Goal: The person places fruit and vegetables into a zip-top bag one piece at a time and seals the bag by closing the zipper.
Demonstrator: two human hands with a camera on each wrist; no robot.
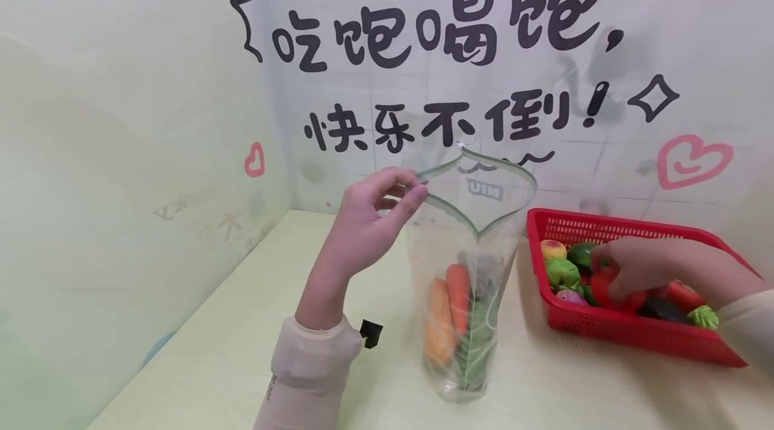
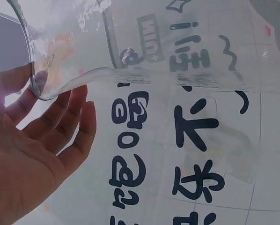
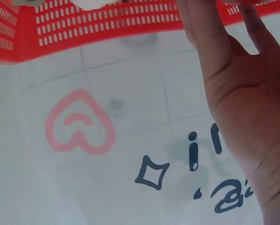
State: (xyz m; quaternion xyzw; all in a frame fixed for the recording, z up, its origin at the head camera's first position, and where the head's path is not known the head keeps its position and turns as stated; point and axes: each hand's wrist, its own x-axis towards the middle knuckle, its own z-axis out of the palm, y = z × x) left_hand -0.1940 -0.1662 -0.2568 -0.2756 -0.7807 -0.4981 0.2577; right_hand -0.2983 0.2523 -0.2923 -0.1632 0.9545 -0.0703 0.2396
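A clear plastic zip bag (image 1: pixel 417 282) stands upright on the table, its mouth spread wide. My left hand (image 1: pixel 375 215) pinches the left side of its rim (image 2: pixel 48 97) between thumb and fingers. Inside the bag are a carrot (image 1: pixel 458 295), a longish orange-yellow piece (image 1: pixel 440 326) and a green leafy vegetable (image 1: pixel 474 353). My right hand (image 1: pixel 647 265) reaches into the red basket (image 1: pixel 641 342), fingers curled on a round red vegetable (image 1: pixel 601 287). The hand partly covers that vegetable, and only its edge shows at the top of the right wrist view.
Around the right hand, the basket also holds a peach-like fruit (image 1: pixel 553 250), a green leafy ball (image 1: pixel 562 274), a dark purple piece (image 1: pixel 662 309) and several others. A small black piece (image 1: pixel 371 333) shows beside the left cuff. Behind the table stands a wall (image 1: pixel 375 87) with large black lettering.
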